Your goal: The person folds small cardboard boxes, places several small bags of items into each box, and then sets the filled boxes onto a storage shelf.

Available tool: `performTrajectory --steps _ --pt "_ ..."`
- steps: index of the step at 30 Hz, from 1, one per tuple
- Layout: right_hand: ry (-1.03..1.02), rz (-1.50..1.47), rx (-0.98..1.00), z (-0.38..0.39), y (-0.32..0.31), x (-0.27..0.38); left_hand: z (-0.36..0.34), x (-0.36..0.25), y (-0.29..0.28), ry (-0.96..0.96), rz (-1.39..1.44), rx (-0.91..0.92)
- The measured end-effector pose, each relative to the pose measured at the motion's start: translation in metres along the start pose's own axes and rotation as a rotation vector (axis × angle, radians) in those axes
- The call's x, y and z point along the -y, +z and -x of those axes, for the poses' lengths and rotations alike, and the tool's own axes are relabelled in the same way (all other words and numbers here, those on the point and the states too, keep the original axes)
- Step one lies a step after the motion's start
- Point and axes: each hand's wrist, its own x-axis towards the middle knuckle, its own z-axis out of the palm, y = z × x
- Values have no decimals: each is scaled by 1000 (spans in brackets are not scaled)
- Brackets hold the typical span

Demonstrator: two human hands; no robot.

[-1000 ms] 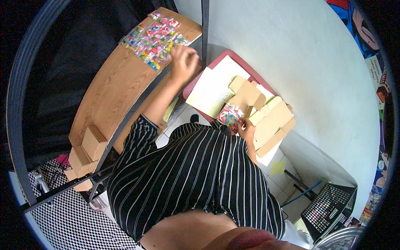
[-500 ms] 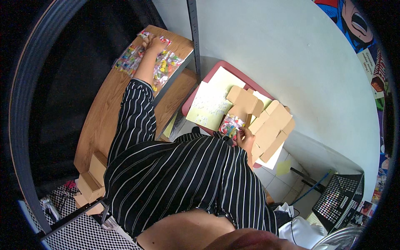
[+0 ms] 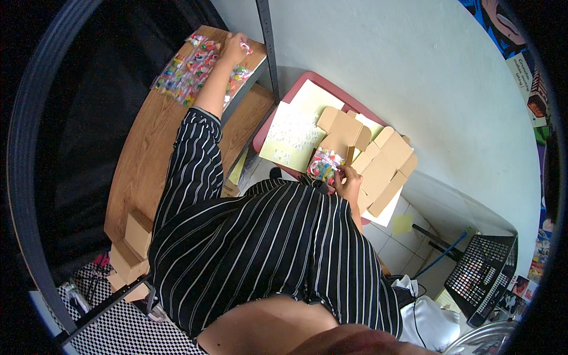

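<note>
head view: shelf post beside left hand; flat cartons near right hand

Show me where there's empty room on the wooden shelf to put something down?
The long wooden shelf is bare between the colourful candy packets under the left hand and the small cardboard boxes. The red tray is crowded with paper sheets and flat brown cartons.

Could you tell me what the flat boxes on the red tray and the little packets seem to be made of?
The flat boxes look like matte brown cardboard, with cut flaps and fold lines. The packet in the right hand seems glossy clear plastic: colourful contents show through.
</note>
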Motion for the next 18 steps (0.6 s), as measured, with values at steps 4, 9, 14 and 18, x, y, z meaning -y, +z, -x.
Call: performTrajectory --steps 4,9,14,18 --pt "-8 -73 27 -1 -3 0 14 -13 -21 16 166 -337" --pt "96 -354 65 -10 -13 11 95 -75 -46 -172 874 -85" --pt "221 -727 265 -30 -7 12 213 -161 5 -21 910 661" --pt "193 -872 459 -34 5 21 264 -186 32 9 868 717"
